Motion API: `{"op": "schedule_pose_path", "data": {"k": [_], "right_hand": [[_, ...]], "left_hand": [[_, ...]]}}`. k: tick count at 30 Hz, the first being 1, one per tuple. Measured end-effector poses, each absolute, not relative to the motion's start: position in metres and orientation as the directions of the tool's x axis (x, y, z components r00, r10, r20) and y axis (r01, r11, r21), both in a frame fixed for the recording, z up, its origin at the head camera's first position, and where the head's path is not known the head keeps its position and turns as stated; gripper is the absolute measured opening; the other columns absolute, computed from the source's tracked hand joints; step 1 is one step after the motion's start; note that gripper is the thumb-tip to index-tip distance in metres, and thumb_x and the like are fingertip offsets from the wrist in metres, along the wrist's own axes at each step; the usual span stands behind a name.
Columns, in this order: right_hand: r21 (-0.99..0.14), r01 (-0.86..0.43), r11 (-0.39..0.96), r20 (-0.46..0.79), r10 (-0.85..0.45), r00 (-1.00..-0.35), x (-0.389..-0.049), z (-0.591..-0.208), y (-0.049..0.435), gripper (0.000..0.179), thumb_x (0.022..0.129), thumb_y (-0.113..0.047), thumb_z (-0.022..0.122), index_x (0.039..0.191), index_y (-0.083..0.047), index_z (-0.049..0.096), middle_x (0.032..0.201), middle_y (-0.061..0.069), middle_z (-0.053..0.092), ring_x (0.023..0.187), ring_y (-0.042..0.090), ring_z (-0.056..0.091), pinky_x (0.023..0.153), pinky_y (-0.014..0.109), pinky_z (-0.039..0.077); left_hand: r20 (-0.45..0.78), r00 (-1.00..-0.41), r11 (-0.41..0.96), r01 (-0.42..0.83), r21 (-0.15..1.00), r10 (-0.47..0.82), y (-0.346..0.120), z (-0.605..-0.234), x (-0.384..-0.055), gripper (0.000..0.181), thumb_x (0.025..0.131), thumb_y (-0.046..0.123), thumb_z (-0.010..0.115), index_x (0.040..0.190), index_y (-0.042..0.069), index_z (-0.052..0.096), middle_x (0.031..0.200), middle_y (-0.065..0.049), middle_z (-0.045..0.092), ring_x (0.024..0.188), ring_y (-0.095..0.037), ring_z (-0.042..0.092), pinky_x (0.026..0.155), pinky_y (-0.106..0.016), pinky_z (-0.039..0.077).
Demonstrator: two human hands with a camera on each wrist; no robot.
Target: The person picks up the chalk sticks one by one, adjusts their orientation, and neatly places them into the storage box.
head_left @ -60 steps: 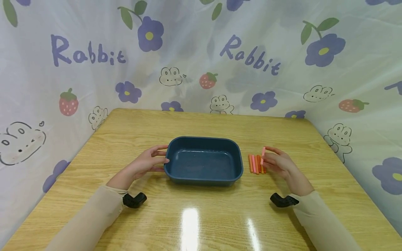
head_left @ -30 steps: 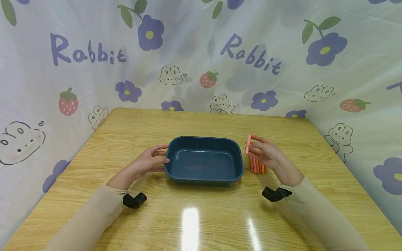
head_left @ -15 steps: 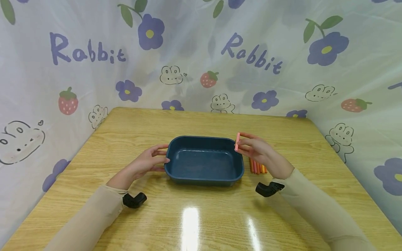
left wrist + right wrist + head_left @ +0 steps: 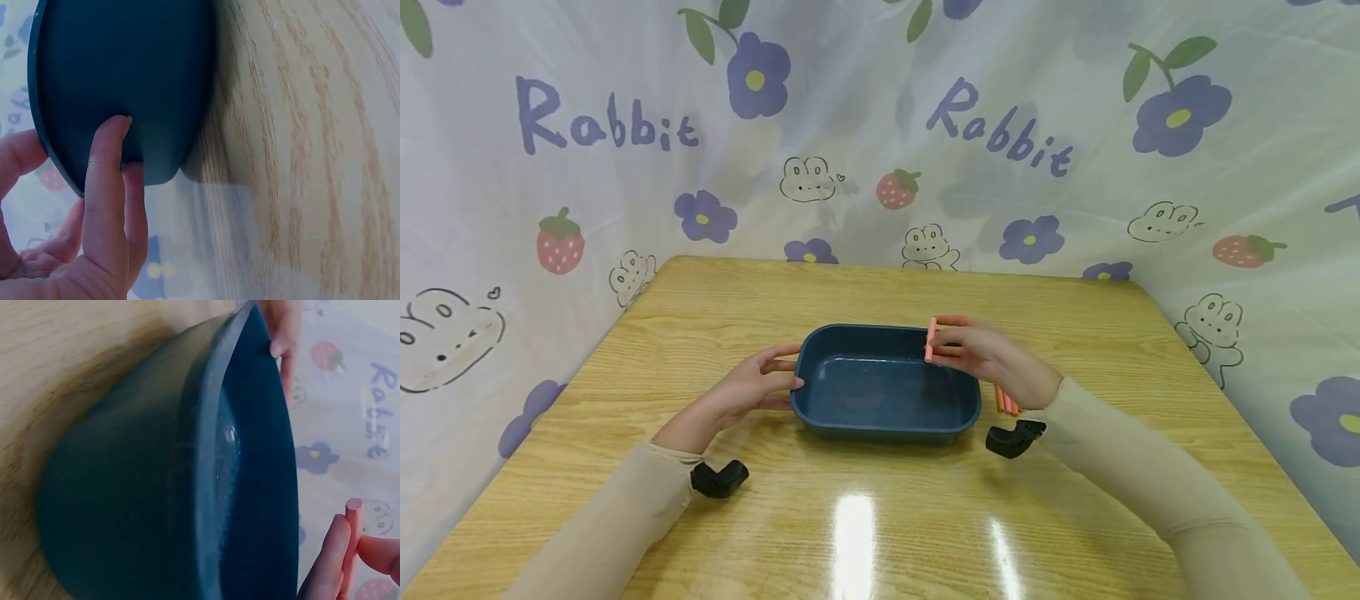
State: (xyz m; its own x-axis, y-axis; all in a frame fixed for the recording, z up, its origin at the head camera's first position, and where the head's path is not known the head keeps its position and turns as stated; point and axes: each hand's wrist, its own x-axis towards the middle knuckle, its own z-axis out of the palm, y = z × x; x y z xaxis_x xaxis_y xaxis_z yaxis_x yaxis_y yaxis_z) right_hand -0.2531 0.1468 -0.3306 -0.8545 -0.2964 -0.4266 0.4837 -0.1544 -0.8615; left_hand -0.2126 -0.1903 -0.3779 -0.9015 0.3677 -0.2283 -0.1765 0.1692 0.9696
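Note:
A deep blue rectangular basin [image 4: 887, 435] stands on the wooden table. At its left end my left hand [image 4: 756, 383] holds the wall, thumb tip over the rim and the other fingers along the outside. My right hand [image 4: 977, 346] is above the basin's right end. Between its thumb and fingers it pinches a stick of pink chalk [image 4: 931, 340], roughly upright. The right wrist view shows the round, matte end of this chalk [image 4: 354, 505]. Beside the basin's right wall lie chalk sticks [image 4: 1007, 402] in orange and pink, partly hidden behind my right wrist.
The table [image 4: 790, 533] reaches back to a hanging cloth [image 4: 865, 100] printed with rabbits, flowers and strawberries. Cloth also closes off both sides. A black wrist camera mount [image 4: 1017, 439] sits under my right wrist, another mount [image 4: 720, 479] under the left.
My right hand has carried the pink chalk left, from above the other sticks to over the basin's right end. My left hand and the basin have stayed put.

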Motion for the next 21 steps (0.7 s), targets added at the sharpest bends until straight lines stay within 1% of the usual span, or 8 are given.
{"op": "schedule_pose_path", "data": {"k": [2, 5, 9, 12, 16, 18, 21], "right_hand": [[-0.856, 0.496, -0.143, -0.44, -0.301, -0.846, -0.256, -0.331, 0.141, 0.061, 0.091, 0.006, 0.049, 0.146, -0.007, 0.025, 0.141, 0.021, 0.033, 0.127, 0.038, 0.037, 0.089, 0.036, 0.049], [-0.85, 0.509, -0.137, -0.45, -0.313, -0.836, -0.26, -0.331, 0.134, 0.061, 0.092, 0.006, 0.049, 0.146, -0.006, 0.025, 0.141, 0.021, 0.032, 0.128, 0.038, 0.036, 0.089, 0.035, 0.049], [-0.854, 0.505, -0.123, -0.443, -0.336, -0.831, -0.264, -0.328, 0.124, 0.06, 0.092, 0.006, 0.048, 0.146, -0.004, 0.023, 0.141, 0.021, 0.032, 0.128, 0.037, 0.035, 0.094, 0.036, 0.045], [-0.857, 0.504, -0.109, -0.441, -0.351, -0.826, -0.265, -0.327, 0.116, 0.06, 0.091, 0.006, 0.049, 0.145, -0.002, 0.024, 0.139, 0.021, 0.034, 0.126, 0.036, 0.038, 0.095, 0.036, 0.045], [-0.857, 0.506, -0.098, -0.442, -0.364, -0.819, -0.266, -0.324, 0.103, 0.061, 0.089, 0.006, 0.054, 0.144, -0.001, 0.027, 0.133, 0.021, 0.04, 0.118, 0.034, 0.047, 0.089, 0.035, 0.049], [-0.854, 0.512, -0.091, -0.45, -0.364, -0.815, -0.268, -0.324, 0.097, 0.06, 0.089, 0.006, 0.055, 0.143, -0.001, 0.029, 0.131, 0.02, 0.042, 0.115, 0.033, 0.051, 0.088, 0.036, 0.05], [-0.842, 0.532, -0.087, -0.473, -0.355, -0.806, -0.272, -0.326, 0.087, 0.056, 0.09, 0.007, 0.053, 0.142, -0.003, 0.033, 0.132, 0.02, 0.042, 0.112, 0.032, 0.052, 0.089, 0.037, 0.049]], "left_hand": [[-0.229, -0.901, 0.167, -0.179, 0.97, 0.367, -0.191, -0.378, -0.213, 0.066, 0.091, 0.007, 0.058, 0.147, 0.005, 0.023, 0.138, -0.028, 0.033, 0.102, -0.03, 0.058, 0.08, -0.044, 0.053], [-0.228, -0.902, 0.163, -0.179, 0.97, 0.367, -0.19, -0.378, -0.212, 0.066, 0.091, 0.006, 0.058, 0.147, 0.005, 0.023, 0.138, -0.028, 0.032, 0.102, -0.03, 0.058, 0.08, -0.043, 0.053], [-0.225, -0.903, 0.162, -0.177, 0.971, 0.365, -0.189, -0.377, -0.212, 0.065, 0.091, 0.006, 0.058, 0.146, 0.004, 0.023, 0.137, -0.028, 0.033, 0.1, -0.029, 0.059, 0.079, -0.043, 0.053], [-0.227, -0.903, 0.167, -0.176, 0.97, 0.364, -0.189, -0.377, -0.212, 0.065, 0.091, 0.006, 0.058, 0.146, 0.004, 0.023, 0.137, -0.028, 0.033, 0.1, -0.029, 0.059, 0.08, -0.044, 0.053], [-0.227, -0.904, 0.17, -0.176, 0.97, 0.362, -0.189, -0.378, -0.212, 0.065, 0.091, 0.006, 0.058, 0.146, 0.004, 0.023, 0.137, -0.028, 0.034, 0.101, -0.029, 0.059, 0.08, -0.045, 0.052], [-0.225, -0.905, 0.168, -0.174, 0.97, 0.362, -0.19, -0.378, -0.212, 0.065, 0.091, 0.006, 0.058, 0.146, 0.004, 0.023, 0.137, -0.028, 0.034, 0.101, -0.028, 0.059, 0.081, -0.045, 0.052], [-0.222, -0.904, 0.166, -0.171, 0.971, 0.365, -0.19, -0.379, -0.212, 0.065, 0.091, 0.006, 0.057, 0.146, 0.004, 0.023, 0.137, -0.028, 0.033, 0.102, -0.029, 0.058, 0.081, -0.045, 0.052]]}}
